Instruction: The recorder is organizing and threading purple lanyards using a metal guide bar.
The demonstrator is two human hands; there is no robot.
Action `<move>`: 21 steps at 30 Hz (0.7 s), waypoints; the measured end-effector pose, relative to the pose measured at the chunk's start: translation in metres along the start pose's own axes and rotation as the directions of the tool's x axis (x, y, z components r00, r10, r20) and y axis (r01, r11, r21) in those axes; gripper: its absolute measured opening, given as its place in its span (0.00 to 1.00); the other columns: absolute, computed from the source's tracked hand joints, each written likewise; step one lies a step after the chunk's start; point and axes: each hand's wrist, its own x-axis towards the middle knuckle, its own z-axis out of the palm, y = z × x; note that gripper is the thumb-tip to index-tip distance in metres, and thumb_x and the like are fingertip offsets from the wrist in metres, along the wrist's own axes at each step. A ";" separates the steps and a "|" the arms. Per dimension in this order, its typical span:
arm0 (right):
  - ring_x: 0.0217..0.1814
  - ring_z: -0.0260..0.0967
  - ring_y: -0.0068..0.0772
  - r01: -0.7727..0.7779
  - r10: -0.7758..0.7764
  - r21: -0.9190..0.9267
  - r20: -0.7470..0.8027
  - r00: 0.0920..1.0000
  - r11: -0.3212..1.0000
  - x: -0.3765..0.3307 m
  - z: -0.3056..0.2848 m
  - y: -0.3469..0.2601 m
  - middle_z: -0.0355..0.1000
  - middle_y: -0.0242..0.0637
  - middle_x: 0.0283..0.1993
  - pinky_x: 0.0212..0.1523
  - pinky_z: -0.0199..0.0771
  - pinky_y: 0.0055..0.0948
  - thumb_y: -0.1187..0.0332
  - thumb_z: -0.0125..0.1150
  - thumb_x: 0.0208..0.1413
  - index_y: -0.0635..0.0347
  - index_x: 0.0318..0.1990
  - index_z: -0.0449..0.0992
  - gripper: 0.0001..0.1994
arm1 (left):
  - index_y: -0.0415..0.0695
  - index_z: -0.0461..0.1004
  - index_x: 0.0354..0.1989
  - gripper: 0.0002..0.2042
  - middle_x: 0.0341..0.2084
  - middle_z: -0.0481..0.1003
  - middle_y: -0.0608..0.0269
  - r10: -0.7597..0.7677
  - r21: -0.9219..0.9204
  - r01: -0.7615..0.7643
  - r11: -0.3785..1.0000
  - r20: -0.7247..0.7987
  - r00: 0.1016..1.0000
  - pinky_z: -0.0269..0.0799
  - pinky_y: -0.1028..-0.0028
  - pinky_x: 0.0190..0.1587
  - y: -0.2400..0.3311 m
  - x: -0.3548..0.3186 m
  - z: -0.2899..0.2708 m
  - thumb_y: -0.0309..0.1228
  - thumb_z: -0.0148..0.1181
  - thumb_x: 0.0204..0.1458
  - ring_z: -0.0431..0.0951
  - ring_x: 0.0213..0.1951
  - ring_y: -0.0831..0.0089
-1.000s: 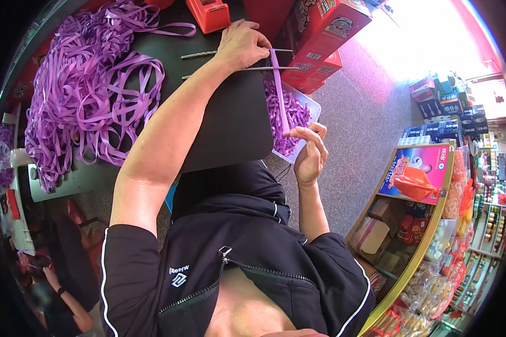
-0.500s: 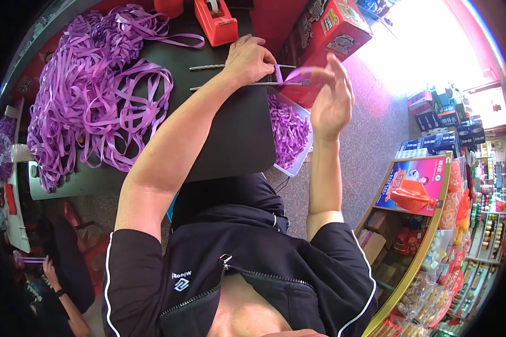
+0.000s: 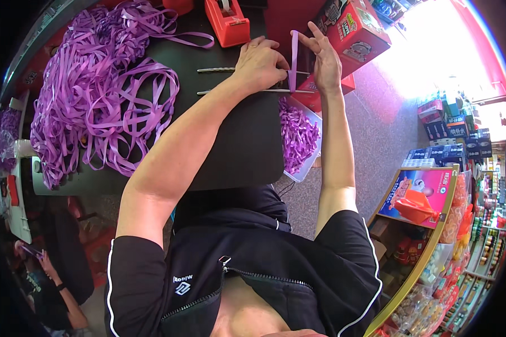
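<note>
A purple ribbon (image 3: 294, 56) runs around the nearer of two thin metal rods and stretches up and away from it. At its far end, fingers of my right hand (image 3: 327, 64) pinch it, while the other fingers point outward. My left hand (image 3: 260, 66) is bent over the rods with its fingertips closed at the ribbon's near part; exactly how they grip is partly hidden. The twisted far rod (image 3: 216, 70) and the nearer rod (image 3: 272, 90) stick out past the table's right edge. Below them, a clear plastic bin (image 3: 312, 154) holds many short purple ribbon pieces (image 3: 296, 135).
A big tangled heap of purple ribbon (image 3: 95, 84) covers the dark table's (image 3: 242, 151) left side. A red tape dispenser (image 3: 230, 28) stands beyond my left hand, and a red carton (image 3: 357, 36) beyond my right. Shop shelves (image 3: 483, 253) line the right; another person (image 3: 53, 275) sits lower left.
My right hand has moved up and away, drawing the ribbon from a loose sideways loop into a straight strip. My left hand stays at the rods. The whole view has shifted slightly.
</note>
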 end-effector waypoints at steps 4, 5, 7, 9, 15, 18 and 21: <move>0.57 0.66 0.33 -0.011 0.012 0.054 -0.021 1.000 0.998 -0.001 0.004 0.008 0.72 0.44 0.48 0.60 0.49 0.26 0.63 0.38 0.64 0.71 0.59 0.62 0.22 | 0.53 0.81 0.34 0.13 0.56 0.65 0.56 0.007 0.023 -0.007 1.000 0.004 1.000 0.44 0.56 0.64 -0.002 0.001 0.003 0.37 0.58 0.39 0.53 0.63 0.53; 0.57 0.66 0.33 0.052 -0.052 -0.034 0.010 0.999 0.998 -0.002 0.011 0.000 0.72 0.45 0.49 0.60 0.49 0.26 0.62 0.38 0.64 0.71 0.59 0.61 0.22 | 0.53 0.81 0.34 0.13 0.56 0.65 0.56 0.001 0.023 -0.001 1.000 0.007 1.000 0.44 0.56 0.64 -0.002 0.001 0.003 0.37 0.58 0.39 0.53 0.64 0.53; 0.57 0.66 0.33 0.114 -0.110 -0.113 0.045 0.993 0.987 -0.002 0.015 0.000 0.72 0.46 0.49 0.61 0.48 0.26 0.62 0.38 0.64 0.70 0.59 0.61 0.23 | 0.53 0.81 0.34 0.13 0.56 0.65 0.57 -0.010 0.027 0.009 1.000 0.014 1.000 0.44 0.56 0.64 -0.003 0.000 0.002 0.37 0.58 0.39 0.53 0.64 0.53; 0.58 0.63 0.28 -0.041 0.041 0.014 0.001 0.999 0.999 0.003 0.009 0.007 0.73 0.46 0.49 0.61 0.46 0.26 0.60 0.36 0.65 0.70 0.60 0.60 0.24 | 0.52 0.81 0.35 0.13 0.56 0.65 0.58 -0.004 0.029 0.003 1.000 0.010 1.000 0.44 0.56 0.65 -0.002 0.001 0.003 0.37 0.58 0.39 0.53 0.64 0.54; 0.59 0.53 0.22 -0.152 0.155 -0.120 0.014 0.988 0.981 -0.007 -0.010 0.038 0.73 0.42 0.50 0.64 0.41 0.28 0.56 0.33 0.65 0.66 0.62 0.58 0.26 | 0.52 0.80 0.35 0.13 0.57 0.65 0.58 -0.009 -0.008 0.009 1.000 0.009 1.000 0.44 0.58 0.65 -0.002 0.003 0.005 0.36 0.59 0.38 0.53 0.64 0.55; 0.56 0.59 0.25 -0.283 0.281 -0.051 -0.039 0.959 0.958 -0.018 -0.010 0.046 0.73 0.41 0.51 0.63 0.48 0.28 0.54 0.33 0.64 0.64 0.63 0.58 0.27 | 0.51 0.81 0.34 0.13 0.56 0.65 0.57 -0.009 -0.018 0.009 1.000 -0.025 1.000 0.45 0.59 0.65 -0.003 0.003 0.007 0.36 0.60 0.38 0.54 0.63 0.56; 0.50 0.66 0.26 -0.351 0.352 0.046 -0.032 0.935 0.935 -0.037 -0.004 0.044 0.72 0.40 0.51 0.57 0.59 0.26 0.53 0.34 0.64 0.65 0.63 0.58 0.27 | 0.51 0.81 0.34 0.13 0.55 0.66 0.55 0.034 -0.008 -0.035 0.999 -0.090 0.995 0.49 0.59 0.63 -0.004 0.003 0.008 0.35 0.61 0.37 0.58 0.61 0.56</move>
